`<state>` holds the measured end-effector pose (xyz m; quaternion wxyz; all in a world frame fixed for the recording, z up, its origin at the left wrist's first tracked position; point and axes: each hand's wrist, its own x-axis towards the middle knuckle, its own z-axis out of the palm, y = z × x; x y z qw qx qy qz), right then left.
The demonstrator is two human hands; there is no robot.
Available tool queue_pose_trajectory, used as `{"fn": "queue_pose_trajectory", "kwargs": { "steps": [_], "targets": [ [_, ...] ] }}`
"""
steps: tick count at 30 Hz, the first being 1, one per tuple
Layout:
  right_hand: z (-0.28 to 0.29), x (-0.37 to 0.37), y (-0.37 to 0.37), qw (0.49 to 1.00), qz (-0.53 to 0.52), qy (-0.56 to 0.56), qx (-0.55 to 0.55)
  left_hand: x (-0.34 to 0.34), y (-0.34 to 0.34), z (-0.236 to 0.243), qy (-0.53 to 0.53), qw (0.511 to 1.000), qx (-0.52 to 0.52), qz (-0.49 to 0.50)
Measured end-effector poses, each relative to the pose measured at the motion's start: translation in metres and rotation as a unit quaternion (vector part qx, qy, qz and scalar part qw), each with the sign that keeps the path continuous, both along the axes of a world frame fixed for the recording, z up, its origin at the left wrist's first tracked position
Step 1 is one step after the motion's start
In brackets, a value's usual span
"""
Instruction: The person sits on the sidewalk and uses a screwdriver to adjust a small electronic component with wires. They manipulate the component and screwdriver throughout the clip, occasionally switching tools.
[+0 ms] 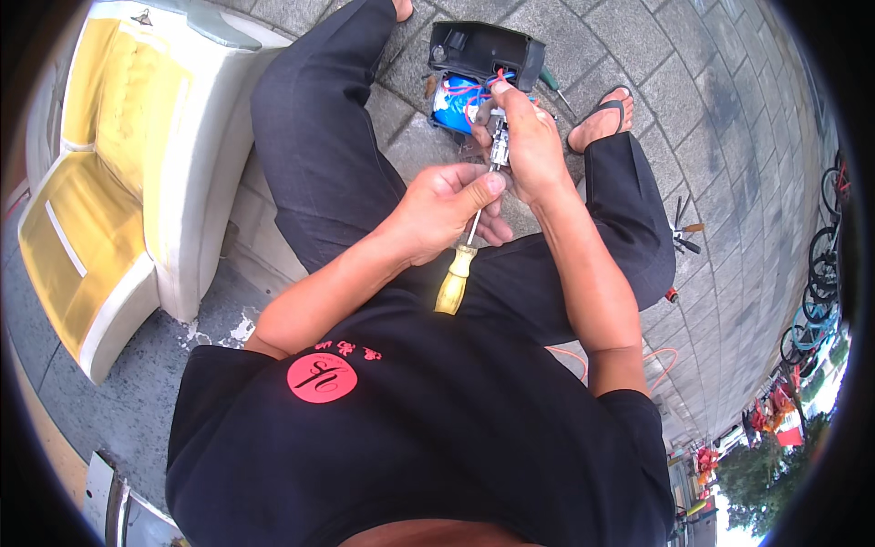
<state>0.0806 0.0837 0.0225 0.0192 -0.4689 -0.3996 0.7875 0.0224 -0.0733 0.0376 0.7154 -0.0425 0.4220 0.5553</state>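
My left hand (445,211) pinches the metal shaft of a screwdriver (453,283), whose yellowish handle points back toward my lap. The shaft runs up to a small silvery part (499,146) that my right hand (530,137) grips between its fingers; its exact kind is unclear, and the screwdriver's tip is hidden against it. Just beyond, a blue-wrapped battery pack (453,109) with red and blue wires lies by a black plastic case (483,47). Some wires (501,77) pass close to my right thumb.
Another screwdriver (550,80), dark green-handled, lies on the grey paving beside the case. Farther right are some hand tools (685,232) near my knee. A yellow and white seat (109,191) stands at the left. Bicycles (816,283) are parked at the far right.
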Motion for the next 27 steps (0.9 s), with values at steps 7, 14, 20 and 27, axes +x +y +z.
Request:
{"fn": "queue_pose_trajectory", "kwargs": {
  "steps": [7, 14, 20, 27],
  "targets": [
    [0.005, 0.000, 0.005, 0.999, 0.016, -0.001, -0.031, -0.002, 0.007, 0.007, -0.065, 0.998, 0.011, 0.026],
    [-0.003, 0.002, 0.000, 0.999, 0.003, 0.032, 0.016, 0.000, 0.004, 0.002, 0.080, 0.996, -0.005, -0.026],
    [0.000, 0.003, 0.001, 0.998, -0.013, 0.032, -0.048, -0.006, 0.006, 0.008, -0.055, 0.998, 0.028, 0.025],
    [-0.005, 0.001, -0.004, 0.999, -0.032, 0.031, -0.001, -0.002, 0.002, 0.004, 0.067, 0.997, 0.005, -0.031]
  ]
}}
